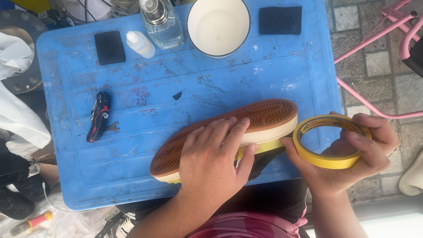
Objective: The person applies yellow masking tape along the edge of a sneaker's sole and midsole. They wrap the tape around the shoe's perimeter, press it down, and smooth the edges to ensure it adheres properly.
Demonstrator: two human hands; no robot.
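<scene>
Shoe [229, 128] lies sole-up on the blue plastic lid [176, 88] that serves as a worktable, and a person is masking its white side wall with yellow tape. There is only the one view, from the head camera looking down.

The left hand [211, 161] lies flat and spread over the brown ribbed sole, near the middle of the shoe. Its fingers [231, 128] are nearly straight and press down; they grip nothing, they only keep the shoe from moving. The thumb reaches over the near edge and touches the yellow strip [260, 147] already stuck there.

The right hand [352, 154] is closed around the roll of yellow tape [330, 141], with fingers curled over the far rim and the thumb against the near side. The roll stands just beyond the left fingertips, beside the rounded end of the shoe, and the tape runs from it straight to the side wall.

As far as I can judge, the work is partly done. Tape shows on the near side under the left thumb, and a small yellow piece shows below the heel of the left palm. The white band [282, 128] past the left fingertips is bare. The far side I cannot see.

Beyond the fingers stand a white bowl [218, 26], a clear pump bottle [161, 22], a small squeeze bottle [140, 44] and two dark pads [109, 47]. A folding multi-tool [99, 115] lies well apart from the left hand.
</scene>
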